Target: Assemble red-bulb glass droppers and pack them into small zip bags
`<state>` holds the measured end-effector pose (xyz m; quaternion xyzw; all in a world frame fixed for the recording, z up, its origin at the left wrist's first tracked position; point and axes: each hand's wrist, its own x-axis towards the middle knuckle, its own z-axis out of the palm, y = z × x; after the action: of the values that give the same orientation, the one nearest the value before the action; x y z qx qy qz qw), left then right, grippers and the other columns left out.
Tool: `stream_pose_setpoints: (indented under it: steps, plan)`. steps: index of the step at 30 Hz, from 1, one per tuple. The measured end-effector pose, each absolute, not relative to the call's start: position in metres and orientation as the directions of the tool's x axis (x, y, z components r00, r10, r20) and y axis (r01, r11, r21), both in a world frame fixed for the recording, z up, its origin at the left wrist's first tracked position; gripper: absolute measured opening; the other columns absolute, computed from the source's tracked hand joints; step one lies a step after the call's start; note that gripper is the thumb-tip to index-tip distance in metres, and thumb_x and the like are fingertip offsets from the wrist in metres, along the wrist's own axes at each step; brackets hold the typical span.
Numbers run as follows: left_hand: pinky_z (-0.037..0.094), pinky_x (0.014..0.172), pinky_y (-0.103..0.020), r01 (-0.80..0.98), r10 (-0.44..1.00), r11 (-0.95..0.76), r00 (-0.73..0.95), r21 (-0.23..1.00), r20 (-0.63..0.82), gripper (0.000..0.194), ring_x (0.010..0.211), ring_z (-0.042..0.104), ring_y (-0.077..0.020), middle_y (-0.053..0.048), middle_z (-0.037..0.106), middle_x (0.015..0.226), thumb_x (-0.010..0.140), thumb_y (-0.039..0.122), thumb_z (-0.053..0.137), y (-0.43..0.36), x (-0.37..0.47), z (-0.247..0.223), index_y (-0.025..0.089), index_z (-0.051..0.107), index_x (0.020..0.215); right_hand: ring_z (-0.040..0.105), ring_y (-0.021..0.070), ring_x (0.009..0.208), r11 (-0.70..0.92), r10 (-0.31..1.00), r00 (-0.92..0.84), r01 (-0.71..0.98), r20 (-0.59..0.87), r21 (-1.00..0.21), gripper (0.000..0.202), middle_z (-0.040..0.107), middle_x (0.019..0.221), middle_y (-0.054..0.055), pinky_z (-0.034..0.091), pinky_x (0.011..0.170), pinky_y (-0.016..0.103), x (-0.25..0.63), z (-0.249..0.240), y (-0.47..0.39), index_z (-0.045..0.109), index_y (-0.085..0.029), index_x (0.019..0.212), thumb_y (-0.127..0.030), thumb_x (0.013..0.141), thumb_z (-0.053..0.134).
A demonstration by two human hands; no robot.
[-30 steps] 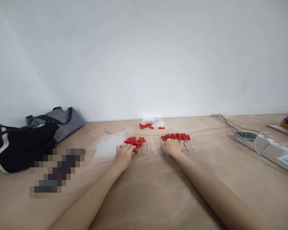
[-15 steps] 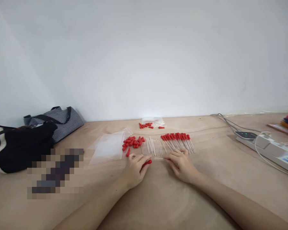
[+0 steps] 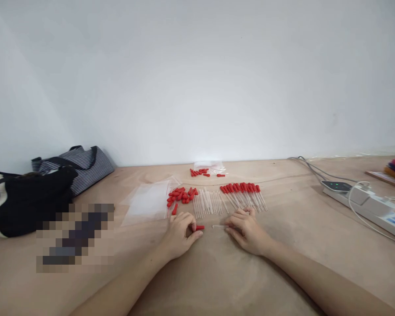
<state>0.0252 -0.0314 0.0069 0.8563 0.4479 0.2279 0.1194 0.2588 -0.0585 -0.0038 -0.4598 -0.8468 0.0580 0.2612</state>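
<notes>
My left hand (image 3: 181, 234) is closed on a red rubber bulb (image 3: 200, 228), whose narrow neck points right. Across a small gap, my right hand (image 3: 246, 229) pinches a thin clear dropper tube (image 3: 218, 227), its free end facing the bulb. Behind my left hand lies a heap of loose red bulbs (image 3: 181, 195). Several bare clear tubes (image 3: 208, 202) lie side by side at the middle. Beyond my right hand is a row of tubes with red bulbs fitted, finished droppers (image 3: 245, 193), bulb ends toward the wall.
Flat clear plastic bags (image 3: 148, 202) lie left of the heap. Near the wall sits another bag (image 3: 208, 166) with red bulbs around it. Black and striped bags (image 3: 85, 169) stand at the left. A power strip (image 3: 375, 206) with cables lies at the right.
The red bulb in my left hand has turned, so its neck now points toward the tube. My left hand has moved slightly left and toward me; the tube has lowered a little.
</notes>
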Motion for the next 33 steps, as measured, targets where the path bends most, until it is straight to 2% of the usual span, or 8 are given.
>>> stream_pose_setpoints:
  steps: [3, 6, 10, 14, 25, 30, 33]
  plan:
    - [0.036, 0.075, -0.035, 0.700, 0.826, -0.562, 0.494, 0.441, 0.270, 0.014, 0.079, 0.054, -0.0189, -0.001, 0.058, 0.080, 0.071, 0.024, 0.059, -0.031, 0.021, 0.009, 0.019, 0.051, 0.082, 0.049, 0.0166, 0.081, 0.575, 0.804, -0.453, 0.757, 0.385, -0.311, 0.021, 0.061, 0.081, 0.003, 0.023, 0.079, 0.036, 0.259, -0.007, -0.057, 0.058, -0.023, 0.097, -0.019, 0.083, 0.042]
    - [0.037, 0.074, -0.033, 0.690, 0.809, -0.587, 0.523, 0.423, 0.269, 0.021, 0.083, 0.054, -0.0200, -0.002, 0.059, 0.086, 0.074, 0.023, 0.057, -0.030, 0.022, 0.008, 0.021, 0.057, 0.095, 0.049, 0.0169, 0.082, 0.563, 0.803, -0.442, 0.782, 0.401, -0.266, 0.024, 0.061, 0.081, 0.004, 0.024, 0.077, 0.036, 0.258, -0.007, -0.057, 0.060, -0.024, 0.097, -0.019, 0.086, 0.039]
    - [0.036, 0.070, -0.032, 0.682, 0.771, -0.636, 0.546, 0.360, 0.327, 0.014, 0.078, 0.055, -0.0182, -0.002, 0.060, 0.080, 0.080, 0.022, 0.050, -0.030, 0.028, 0.004, 0.022, 0.064, 0.082, 0.050, 0.0156, 0.079, 0.541, 0.811, -0.398, 0.790, 0.429, -0.290, 0.021, 0.060, 0.078, 0.003, 0.024, 0.077, 0.035, 0.254, -0.005, -0.058, 0.062, -0.024, 0.090, -0.022, 0.086, 0.041]
    - [0.032, 0.074, -0.034, 0.673, 0.769, -0.635, 0.503, 0.379, 0.394, 0.014, 0.080, 0.055, -0.0181, 0.000, 0.062, 0.082, 0.083, 0.022, 0.046, -0.034, 0.034, 0.003, 0.022, 0.059, 0.085, 0.049, 0.0144, 0.076, 0.539, 0.817, -0.367, 0.761, 0.445, -0.362, 0.019, 0.059, 0.074, 0.001, 0.024, 0.077, 0.035, 0.246, -0.003, -0.062, 0.061, -0.024, 0.088, -0.024, 0.085, 0.043]
    - [0.025, 0.076, -0.033, 0.648, 0.742, -0.665, 0.515, 0.372, 0.429, 0.012, 0.078, 0.055, -0.0159, 0.003, 0.064, 0.082, 0.085, 0.023, 0.044, -0.039, 0.036, 0.004, 0.023, 0.056, 0.087, 0.050, 0.0138, 0.076, 0.517, 0.838, -0.302, 0.707, 0.455, -0.483, 0.018, 0.059, 0.072, 0.000, 0.023, 0.077, 0.035, 0.238, -0.002, -0.065, 0.061, -0.023, 0.090, -0.022, 0.085, 0.043]
    - [0.025, 0.073, -0.034, 0.646, 0.748, -0.660, 0.515, 0.384, 0.418, 0.013, 0.074, 0.055, -0.0166, 0.002, 0.065, 0.076, 0.084, 0.024, 0.046, -0.038, 0.038, 0.001, 0.023, 0.059, 0.087, 0.049, 0.0139, 0.075, 0.532, 0.827, -0.311, 0.703, 0.469, -0.473, 0.018, 0.059, 0.071, 0.000, 0.022, 0.076, 0.034, 0.232, -0.003, -0.068, 0.061, -0.023, 0.087, -0.020, 0.084, 0.044]
    - [0.025, 0.073, -0.035, 0.640, 0.751, -0.658, 0.516, 0.397, 0.412, 0.015, 0.072, 0.054, -0.0163, 0.002, 0.065, 0.074, 0.085, 0.025, 0.045, -0.038, 0.039, 0.001, 0.023, 0.060, 0.084, 0.048, 0.0138, 0.074, 0.565, 0.801, -0.357, 0.716, 0.480, -0.410, 0.019, 0.059, 0.070, 0.000, 0.022, 0.074, 0.033, 0.230, -0.003, -0.070, 0.061, -0.023, 0.087, -0.020, 0.084, 0.043]
